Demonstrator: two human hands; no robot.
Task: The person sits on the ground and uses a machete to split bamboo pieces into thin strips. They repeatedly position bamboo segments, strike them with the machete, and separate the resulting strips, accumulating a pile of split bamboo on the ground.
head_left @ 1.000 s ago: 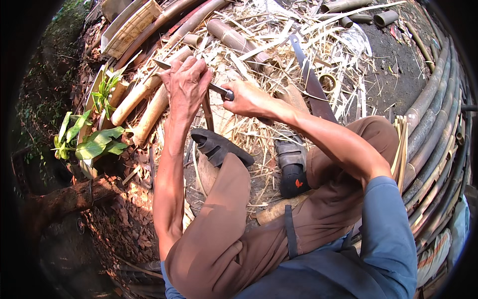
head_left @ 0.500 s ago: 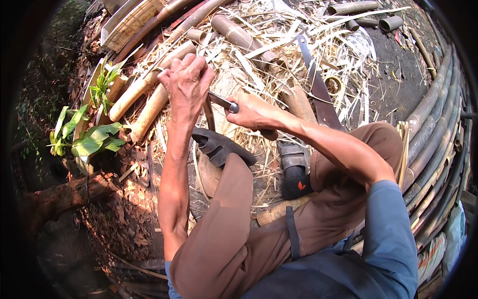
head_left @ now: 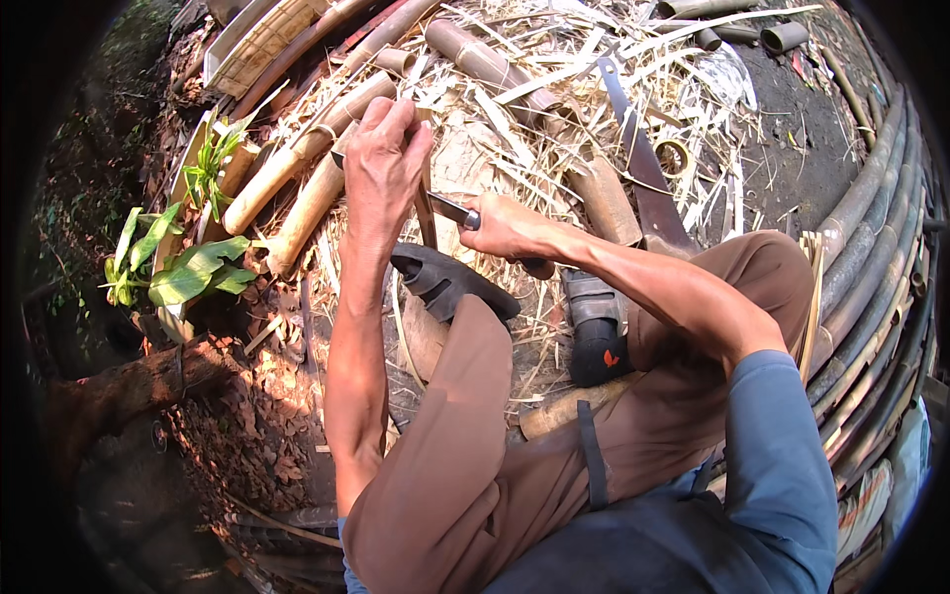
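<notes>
My left hand [head_left: 384, 163] is closed around a narrow bamboo strip [head_left: 427, 220], which stands nearly upright with its lower end above my shoe. In my right hand [head_left: 507, 234] is the handle of a knife, fingers wrapped tight around it. The knife blade [head_left: 450, 209] points left and crosses the strip just below my left fingers. Its dark tip shows on the far side of the left hand; the middle of the blade is hidden behind that hand. Under the strip sits my dark shoe [head_left: 450, 282].
Bamboo shavings [head_left: 534, 188] cover the ground ahead. A saw [head_left: 643, 178] lies to the right of a bamboo piece [head_left: 604, 198]. Cut bamboo lengths [head_left: 312, 213] rest at left near a leafy plant [head_left: 193, 272]. Long bamboo poles [head_left: 871, 257] curve along the right. A basket [head_left: 262, 49] stands far left.
The whole view has shifted slightly. My left hand has turned a little, and more of the strip and the blade's tip now show. Both hands keep their hold.
</notes>
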